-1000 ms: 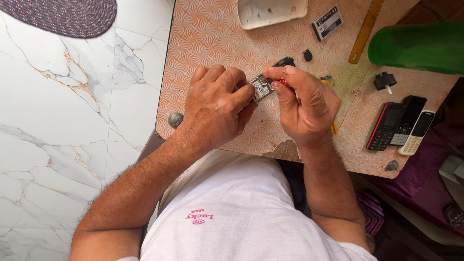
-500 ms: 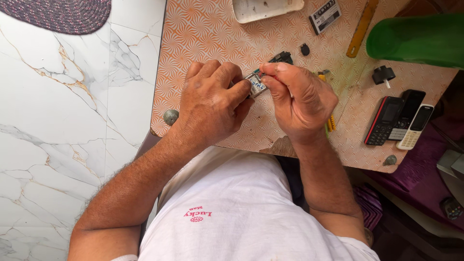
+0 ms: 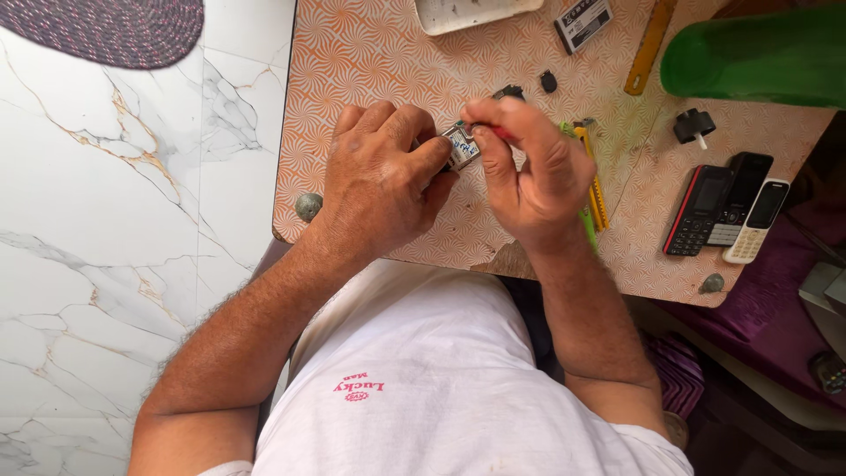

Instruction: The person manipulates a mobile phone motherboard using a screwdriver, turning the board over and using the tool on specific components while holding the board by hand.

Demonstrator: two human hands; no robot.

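My left hand point(image 3: 384, 181) grips a small flat silvery part point(image 3: 461, 146), held just above the orange patterned tabletop point(image 3: 370, 53). My right hand point(image 3: 530, 167) is closed around a thin red-handled tool point(image 3: 499, 132), its tip resting at the silvery part; most of the tool is hidden by my fingers. Both hands meet over the middle of the table, close to my chest.
Three small phones point(image 3: 723, 211) lie at the right. A green plastic container point(image 3: 758, 57), a black knob point(image 3: 694, 125), a yellow ruler point(image 3: 650, 40), a white tray point(image 3: 471, 12), a small battery point(image 3: 583, 23) and yellow-green tools point(image 3: 592, 189) sit around. Marble floor and a purple rug point(image 3: 115, 31) lie left.
The view has shifted slightly; my hands stay together on the silvery part, with the right hand's fingers turning a little over it.
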